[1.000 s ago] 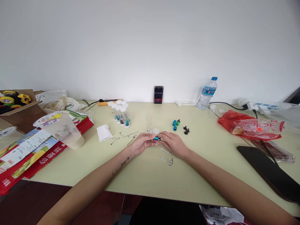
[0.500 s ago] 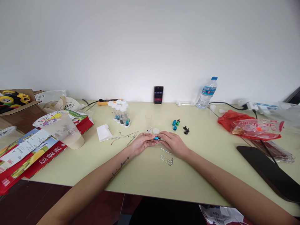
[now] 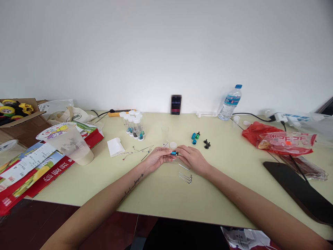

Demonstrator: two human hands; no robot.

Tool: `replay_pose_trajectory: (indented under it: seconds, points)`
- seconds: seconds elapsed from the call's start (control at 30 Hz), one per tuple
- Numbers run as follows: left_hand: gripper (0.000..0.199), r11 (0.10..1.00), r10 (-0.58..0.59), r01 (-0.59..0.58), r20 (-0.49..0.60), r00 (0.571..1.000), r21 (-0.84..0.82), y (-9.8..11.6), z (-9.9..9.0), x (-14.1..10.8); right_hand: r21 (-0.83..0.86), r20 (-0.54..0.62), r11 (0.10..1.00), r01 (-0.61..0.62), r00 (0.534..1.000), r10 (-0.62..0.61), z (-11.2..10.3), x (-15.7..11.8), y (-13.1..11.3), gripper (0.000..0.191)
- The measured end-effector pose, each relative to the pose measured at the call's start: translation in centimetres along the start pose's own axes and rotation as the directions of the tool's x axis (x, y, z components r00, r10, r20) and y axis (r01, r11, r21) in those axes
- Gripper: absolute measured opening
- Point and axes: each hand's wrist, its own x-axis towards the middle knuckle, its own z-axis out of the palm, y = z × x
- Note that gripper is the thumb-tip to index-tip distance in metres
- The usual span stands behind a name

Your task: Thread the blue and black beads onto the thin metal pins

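Observation:
A small shiny blue part with a black end [image 3: 174, 153] is pinched between both hands above the table. My left hand [image 3: 160, 156] closes on its left side with thumb and fingers. From the right, my right hand [image 3: 194, 160] has its fingertips closed at the black end; how they grip is partly hidden. Just beyond lie a round white cap [image 3: 173, 145] and an uncapped clear tube [image 3: 165, 133]. Several thin metal pins [image 3: 185, 178] rest nearer me, below the right hand. Blue and green metallic parts [image 3: 194, 136] and black screw-like pieces [image 3: 207, 143] sit off to the right.
Capped clear tubes [image 3: 137, 129] stand at the back left, near white paper [image 3: 114, 147] and thin metal rods [image 3: 140, 150]. A drink cup [image 3: 78, 149] leans at left. A phone [image 3: 176, 105], water bottle [image 3: 230, 103], red bag [image 3: 281, 140] and black slab [image 3: 293, 191] are around.
Almost nothing differs. Both hands stay on the small blue part, and the view has shifted very slightly.

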Motion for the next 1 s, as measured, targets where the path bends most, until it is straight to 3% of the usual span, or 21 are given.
replay_pose_trajectory:
  seconds: [1.0]
  points:
    - [0.024,0.999,-0.009,0.009,-0.011,1.0,-0.035,0.05,-0.03,0.04,0.006,-0.034,1.0,-0.012,0.999,0.012,0.58,-0.35,0.48,0.021]
